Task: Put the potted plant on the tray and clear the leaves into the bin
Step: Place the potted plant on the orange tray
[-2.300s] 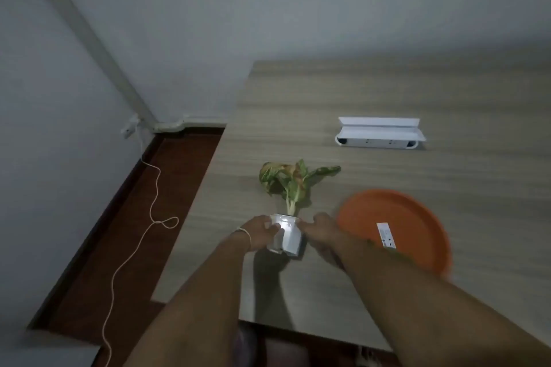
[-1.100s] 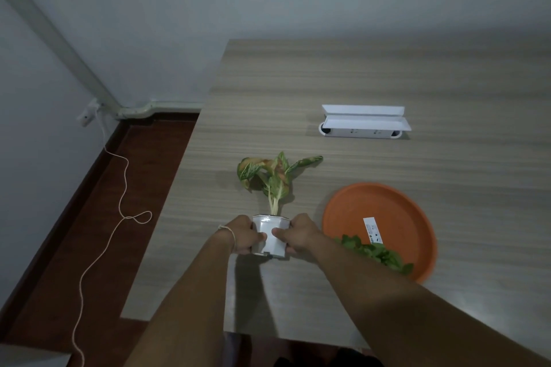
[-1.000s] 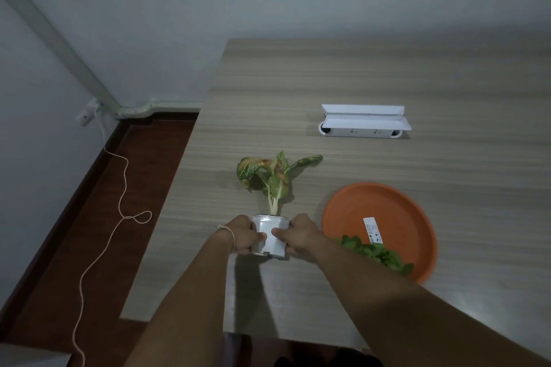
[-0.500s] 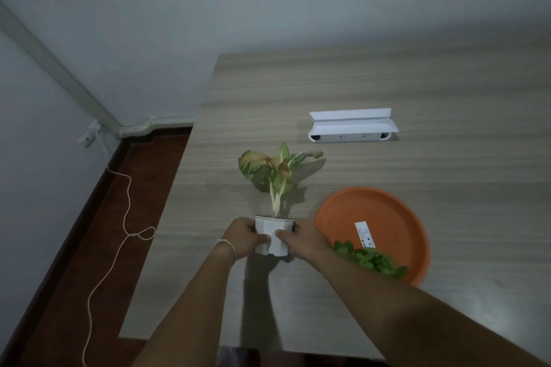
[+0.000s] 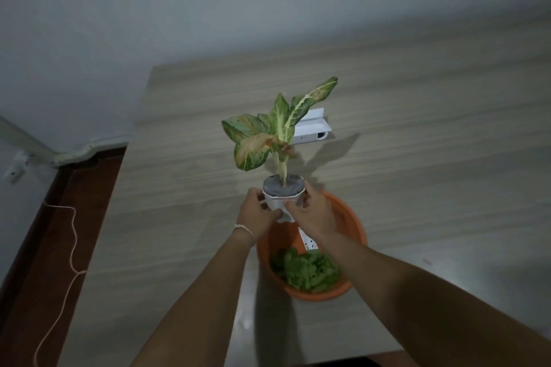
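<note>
A potted plant with green, yellow and reddish leaves stands upright in a small white pot. My left hand and my right hand both grip the pot from its sides, holding it in the air above the far part of the round orange tray. A heap of loose green leaves lies in the near part of the tray. A white label on the tray shows partly under my right wrist. No bin is in view.
The wooden table runs to the right and back to the wall. A white box-shaped device lies behind the plant. At the left, the table edge drops to a dark floor with a white cord.
Both hands have lifted the pot off the table and carried it right, over the tray. The view has tilted, so the tray now sits under my hands.
</note>
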`<state>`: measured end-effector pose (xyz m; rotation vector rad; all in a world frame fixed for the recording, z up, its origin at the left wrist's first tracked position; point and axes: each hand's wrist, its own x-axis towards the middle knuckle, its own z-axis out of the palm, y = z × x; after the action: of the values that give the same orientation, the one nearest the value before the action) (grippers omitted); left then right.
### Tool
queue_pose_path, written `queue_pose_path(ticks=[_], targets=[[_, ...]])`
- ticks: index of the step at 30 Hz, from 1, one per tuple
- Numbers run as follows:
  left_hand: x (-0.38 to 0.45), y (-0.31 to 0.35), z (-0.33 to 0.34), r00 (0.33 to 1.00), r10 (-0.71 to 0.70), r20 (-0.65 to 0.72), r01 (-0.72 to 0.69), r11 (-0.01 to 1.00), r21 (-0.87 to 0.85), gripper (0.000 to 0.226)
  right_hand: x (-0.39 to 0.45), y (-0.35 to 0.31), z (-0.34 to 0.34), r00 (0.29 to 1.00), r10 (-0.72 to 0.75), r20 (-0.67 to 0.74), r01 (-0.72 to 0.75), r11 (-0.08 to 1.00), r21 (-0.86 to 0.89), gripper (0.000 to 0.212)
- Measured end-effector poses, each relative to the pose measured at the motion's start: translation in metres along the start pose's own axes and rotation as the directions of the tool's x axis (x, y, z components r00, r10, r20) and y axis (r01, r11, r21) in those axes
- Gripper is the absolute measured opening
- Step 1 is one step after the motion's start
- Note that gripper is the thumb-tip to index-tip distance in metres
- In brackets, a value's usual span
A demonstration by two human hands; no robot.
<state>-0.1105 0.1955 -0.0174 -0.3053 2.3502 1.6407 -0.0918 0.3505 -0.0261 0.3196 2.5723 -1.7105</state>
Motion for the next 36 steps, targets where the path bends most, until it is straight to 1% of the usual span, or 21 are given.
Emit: queue_pose_path(ticks=[4,8,11,13,17,18,19,21,22,26,28,30,31,32,34,35,36], targets=[[0.008,-0.004,0.029,0.997,0.002,0.072,-0.004,1.0,0.028,0.044,0.002,0.026,-0.017,1.0,0.002,-0.018,-0.001,0.999,0.047,0.052],[0.012,-0.013,0.044,0.996,0.0,0.09,-0.009,0.995,0.099,0.05,0.001,0.045,-0.026,0.999,-0.036,0.002,0.036,0.999,0.035,0.05],[0.011,-0.022,0.049,0.998,-0.007,0.069,-0.004,0.988,0.155,0.046,0.0,0.057,-0.028,0.998,-0.051,0.045,0.051,0.999,-0.003,0.049],[0.014,-0.032,0.049,0.998,-0.001,0.061,-0.009,0.988,0.157,0.045,0.001,0.063,-0.027,0.996,-0.059,0.063,0.061,0.998,-0.025,0.05],[0.036,-0.073,0.057,0.998,0.029,0.059,-0.042,0.974,0.224,0.034,0.0,0.064,-0.026,0.996,-0.06,0.065,0.065,0.995,-0.074,0.058],[0.032,-0.069,0.058,0.998,0.041,0.05,-0.052,0.971,0.232,0.032,-0.001,0.065,-0.026,0.997,-0.06,0.054,0.065,0.993,-0.095,0.06],[0.019,-0.05,0.057,0.998,0.044,0.036,-0.051,0.968,0.247,0.028,-0.003,0.066,-0.026,0.997,-0.058,0.044,0.063,0.993,-0.102,0.061],[0.006,-0.036,0.059,0.996,0.09,0.006,-0.087,0.94,0.33,0.024,-0.006,0.07,-0.026,0.998,-0.046,0.042,0.05,0.995,-0.087,0.06],[0.002,-0.034,0.06,0.994,0.11,0.001,-0.103,0.931,0.351,0.027,-0.007,0.071,-0.026,0.998,-0.04,0.048,0.044,0.995,-0.084,0.06],[-0.002,-0.035,0.055,0.993,0.117,-0.012,-0.107,0.938,0.329,0.049,-0.011,0.064,-0.029,0.998,-0.038,0.056,0.043,0.996,-0.075,0.059],[0.001,-0.039,0.05,0.992,0.121,0.034,-0.125,0.921,0.37,0.046,-0.011,0.062,-0.031,0.998,-0.026,0.063,0.032,0.996,-0.086,0.058],[0.003,-0.041,0.043,0.99,0.105,0.097,-0.137,0.891,0.433,0.04,-0.012,0.063,-0.031,0.997,0.007,0.071,0.003,0.99,-0.142,0.055],[0.002,-0.043,0.04,0.989,0.082,0.121,-0.126,0.896,0.426,0.041,-0.013,0.066,-0.031,0.997,0.03,0.067,-0.015,0.977,-0.215,0.054],[-0.001,-0.044,0.036,0.989,0.061,0.137,-0.111,0.913,0.393,0.046,-0.014,0.07,-0.031,0.996,0.057,0.062,-0.034,0.944,-0.328,0.054],[-0.008,-0.051,0.026,0.985,0.042,0.169,-0.097,0.938,0.334,0.064,-0.024,0.075,-0.031,0.986,0.137,0.1,-0.056,0.818,-0.572,0.049],[-0.013,-0.053,0.021,0.98,0.045,0.192,-0.108,0.936,0.334,0.07,-0.03,0.078,-0.031,0.976,0.159,0.145,-0.031,0.77,-0.637,0.048],[-0.017,-0.056,0.016,0.971,0.057,0.231,-0.139,0.924,0.355,0.071,-0.035,0.081,-0.032,0.966,0.162,0.202,0.014,0.747,-0.665,0.049]])
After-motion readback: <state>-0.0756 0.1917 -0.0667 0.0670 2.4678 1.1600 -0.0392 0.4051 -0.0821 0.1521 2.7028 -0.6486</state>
